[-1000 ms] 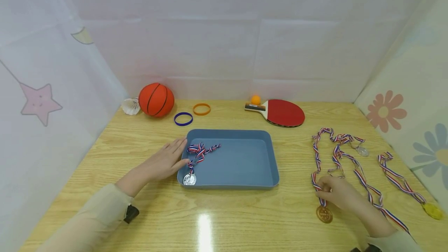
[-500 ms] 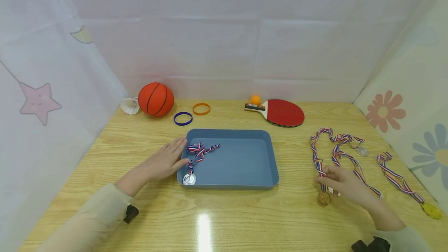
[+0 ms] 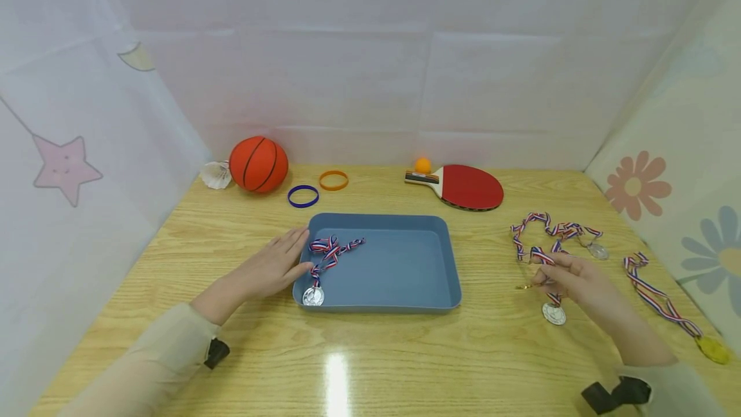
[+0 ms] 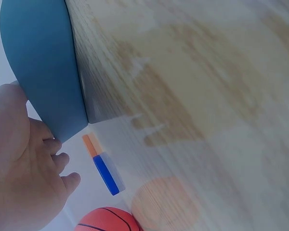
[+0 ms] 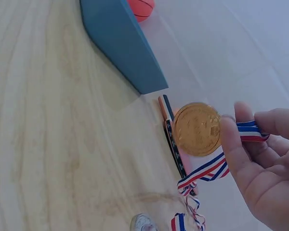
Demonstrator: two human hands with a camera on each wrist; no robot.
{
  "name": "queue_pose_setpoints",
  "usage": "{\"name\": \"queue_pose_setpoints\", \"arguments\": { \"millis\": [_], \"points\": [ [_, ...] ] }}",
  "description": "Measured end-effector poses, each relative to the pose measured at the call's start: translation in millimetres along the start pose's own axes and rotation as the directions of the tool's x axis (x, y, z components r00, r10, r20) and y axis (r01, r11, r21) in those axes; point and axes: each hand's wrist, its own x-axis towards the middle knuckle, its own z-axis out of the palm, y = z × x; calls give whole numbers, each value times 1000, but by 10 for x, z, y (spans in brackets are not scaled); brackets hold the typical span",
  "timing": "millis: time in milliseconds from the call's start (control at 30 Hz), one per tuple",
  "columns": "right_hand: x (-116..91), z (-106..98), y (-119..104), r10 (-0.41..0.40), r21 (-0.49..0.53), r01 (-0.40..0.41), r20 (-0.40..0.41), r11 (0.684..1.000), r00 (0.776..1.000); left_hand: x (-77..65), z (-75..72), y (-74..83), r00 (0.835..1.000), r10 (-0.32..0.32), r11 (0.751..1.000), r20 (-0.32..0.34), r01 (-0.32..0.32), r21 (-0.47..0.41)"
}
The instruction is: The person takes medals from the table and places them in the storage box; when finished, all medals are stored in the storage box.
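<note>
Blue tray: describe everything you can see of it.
The blue tray is rectangular and shallow, with rounded corners and smooth raised walls, apparently plastic. It sits upright on the wooden table, one long side facing the person. A silver medal and its bunched striped ribbon lie inside at the left end. The left hand touches its left side.

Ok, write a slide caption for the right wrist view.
A right hand grips a striped ribbon beside a bronze-coloured medal, with a blue tray beyond.

left hand (image 3: 272,268) is held with fingers (image 3: 289,241) straightened; right hand (image 3: 585,288) is held in a pinch, fingers curled.
</note>
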Motion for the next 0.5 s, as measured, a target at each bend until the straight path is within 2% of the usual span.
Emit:
{"name": "queue_pose_setpoints", "arguments": {
  "millis": [67,133,267,333,433,500],
  "points": [
    [17,-17,-21,-17,104,12,39,995,999,1,0,0,1000,0,1000,0,0,0],
    [38,-34,-45,-74,223,50,103,974,992,1,-2,0,1000,1,1000,0,-1,-1],
    [87,-64,-83,-214,386,125,198,914,956,2,-4,-1,1000,2,1000,2,-2,1],
    [113,-67,-107,-244,422,143,195,895,950,2,-3,-1,1000,1,1000,2,-1,1],
    [145,-61,-170,-236,457,149,140,877,962,4,1,-1,1000,1,1000,3,-1,-1],
    [176,-54,-229,-246,445,177,100,878,964,4,4,-2,1000,1,1000,3,-1,-4]
  ]
}}
